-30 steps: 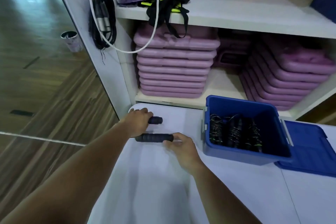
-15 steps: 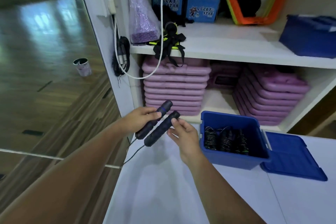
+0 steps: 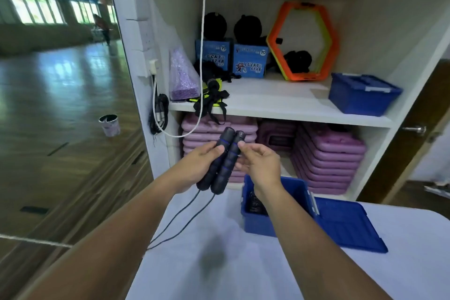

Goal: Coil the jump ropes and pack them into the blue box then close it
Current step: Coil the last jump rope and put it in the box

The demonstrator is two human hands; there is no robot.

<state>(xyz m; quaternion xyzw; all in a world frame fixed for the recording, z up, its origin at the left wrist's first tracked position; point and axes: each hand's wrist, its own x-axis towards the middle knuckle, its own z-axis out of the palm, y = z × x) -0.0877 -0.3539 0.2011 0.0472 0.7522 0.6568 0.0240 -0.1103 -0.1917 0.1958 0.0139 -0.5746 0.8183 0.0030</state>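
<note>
Soft, even daylight comes from the windows (image 3: 36, 11) at far left and glares off the glossy floor (image 3: 60, 85). A faint, blurred shadow (image 3: 211, 258) lies on the white surface (image 3: 243, 275). Wide-angle distortion bows the shelf unit (image 3: 280, 105); the corners are soft.

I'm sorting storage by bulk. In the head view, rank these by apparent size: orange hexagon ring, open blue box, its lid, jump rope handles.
1. orange hexagon ring, though it is farthest away.
2. blue box and lid: these look alike and the box is partly hidden, so they are left unranked.
3. jump rope handles, smallest despite being nearest.
</note>
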